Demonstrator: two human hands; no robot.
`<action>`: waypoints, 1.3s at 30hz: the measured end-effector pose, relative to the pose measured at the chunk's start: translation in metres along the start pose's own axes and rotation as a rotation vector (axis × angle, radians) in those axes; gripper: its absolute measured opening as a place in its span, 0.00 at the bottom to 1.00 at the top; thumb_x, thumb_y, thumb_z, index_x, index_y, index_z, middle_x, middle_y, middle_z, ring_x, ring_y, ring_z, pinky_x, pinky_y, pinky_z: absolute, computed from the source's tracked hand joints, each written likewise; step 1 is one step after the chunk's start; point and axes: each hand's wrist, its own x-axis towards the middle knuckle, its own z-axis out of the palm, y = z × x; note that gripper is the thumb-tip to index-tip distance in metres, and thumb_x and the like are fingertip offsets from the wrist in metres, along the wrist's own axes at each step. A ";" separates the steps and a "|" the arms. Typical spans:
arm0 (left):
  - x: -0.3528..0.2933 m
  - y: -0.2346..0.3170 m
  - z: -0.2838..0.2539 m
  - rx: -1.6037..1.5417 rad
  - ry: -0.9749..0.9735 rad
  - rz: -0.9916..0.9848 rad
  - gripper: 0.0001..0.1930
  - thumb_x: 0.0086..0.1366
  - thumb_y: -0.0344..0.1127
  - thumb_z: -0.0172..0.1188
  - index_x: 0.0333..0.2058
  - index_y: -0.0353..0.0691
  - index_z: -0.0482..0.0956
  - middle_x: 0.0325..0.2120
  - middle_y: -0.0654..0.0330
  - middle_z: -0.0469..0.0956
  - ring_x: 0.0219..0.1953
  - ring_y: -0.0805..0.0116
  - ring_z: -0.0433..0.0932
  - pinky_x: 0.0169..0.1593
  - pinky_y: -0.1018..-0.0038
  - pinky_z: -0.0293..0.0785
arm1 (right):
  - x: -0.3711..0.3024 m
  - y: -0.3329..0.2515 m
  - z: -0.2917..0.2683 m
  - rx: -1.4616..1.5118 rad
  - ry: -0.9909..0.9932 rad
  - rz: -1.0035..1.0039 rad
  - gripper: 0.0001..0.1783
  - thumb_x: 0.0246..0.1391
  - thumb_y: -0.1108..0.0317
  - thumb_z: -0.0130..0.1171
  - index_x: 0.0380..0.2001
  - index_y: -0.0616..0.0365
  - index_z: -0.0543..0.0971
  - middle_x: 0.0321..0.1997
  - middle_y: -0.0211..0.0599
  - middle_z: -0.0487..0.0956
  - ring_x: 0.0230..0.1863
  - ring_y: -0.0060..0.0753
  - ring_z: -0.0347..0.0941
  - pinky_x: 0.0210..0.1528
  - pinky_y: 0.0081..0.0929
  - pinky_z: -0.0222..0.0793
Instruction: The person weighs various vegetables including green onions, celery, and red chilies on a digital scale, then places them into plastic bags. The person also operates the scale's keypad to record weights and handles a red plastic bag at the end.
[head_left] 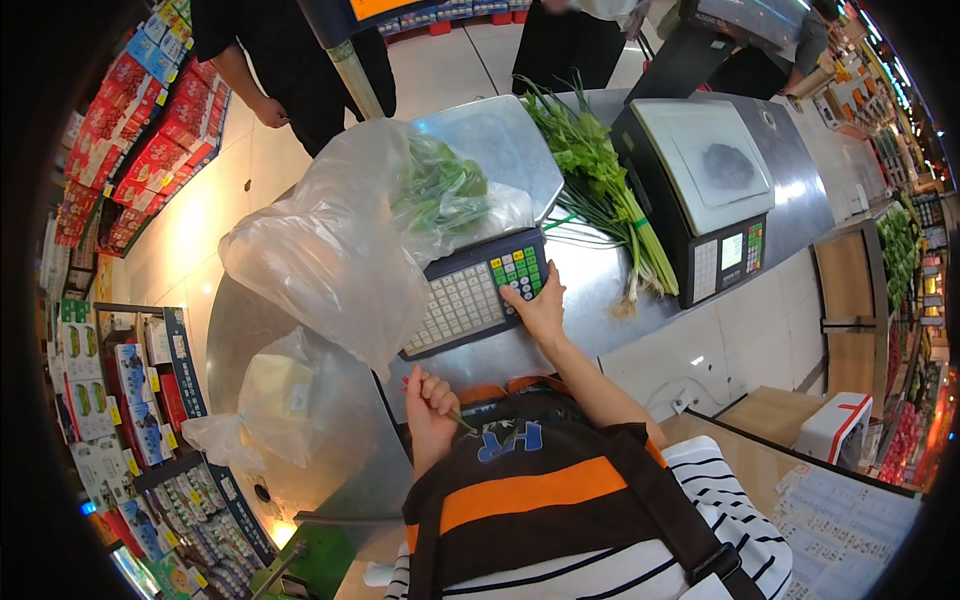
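Note:
My right hand [542, 308] rests at the right end of the scale's keypad [465, 310]. Its thumb is on the keys and its fingers spread along the edge; it holds nothing. My left hand [432, 405] is closed in front of the apron [530, 490], near the keypad's lower left corner. A thin green end pokes out below that fist and a red bit shows above; the thing's kind is unclear. On the scale pan [490, 130] lies a clear bag of leafy greens [440, 185]. A large crumpled plastic bag [325, 245] bulges over the keypad's left side.
Celery and spring onions [600, 165] lie between this scale and a second scale [705, 160]. A tied bag with a pale block [275, 395] sits at the counter's left. People stand across the metal counter [600, 335]. A white-and-red box [835, 428] is at right.

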 end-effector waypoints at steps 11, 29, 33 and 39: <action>-0.006 -0.005 0.005 0.043 0.024 0.017 0.14 0.69 0.41 0.50 0.24 0.44 0.65 0.13 0.71 0.55 0.13 0.79 0.52 0.14 0.81 0.49 | -0.012 0.046 -0.030 0.228 -0.061 0.062 0.36 0.49 0.63 0.66 0.58 0.68 0.65 0.58 0.51 0.70 0.64 0.37 0.61 0.62 0.28 0.57; -0.016 -0.041 0.009 0.010 -0.009 0.073 0.16 0.69 0.42 0.50 0.21 0.46 0.62 0.12 0.71 0.54 0.12 0.80 0.53 0.14 0.82 0.49 | 0.099 -0.018 -0.027 0.264 0.152 -0.365 0.28 0.52 0.80 0.48 0.59 0.58 0.65 0.56 0.45 0.69 0.56 0.46 0.66 0.57 0.33 0.60; -0.019 -0.049 0.008 -0.037 -0.018 0.077 0.16 0.69 0.41 0.49 0.21 0.47 0.62 0.12 0.71 0.54 0.13 0.80 0.53 0.15 0.81 0.50 | 0.098 -0.015 -0.026 0.244 0.229 -0.389 0.24 0.51 0.78 0.51 0.54 0.57 0.69 0.52 0.42 0.72 0.54 0.45 0.67 0.54 0.33 0.62; -0.022 -0.061 0.015 0.001 0.025 0.162 0.17 0.69 0.42 0.49 0.21 0.47 0.62 0.12 0.71 0.53 0.13 0.79 0.52 0.15 0.81 0.49 | 0.088 -0.016 -0.026 0.127 0.383 -0.365 0.07 0.51 0.70 0.60 0.33 0.58 0.76 0.38 0.38 0.78 0.44 0.43 0.71 0.48 0.32 0.64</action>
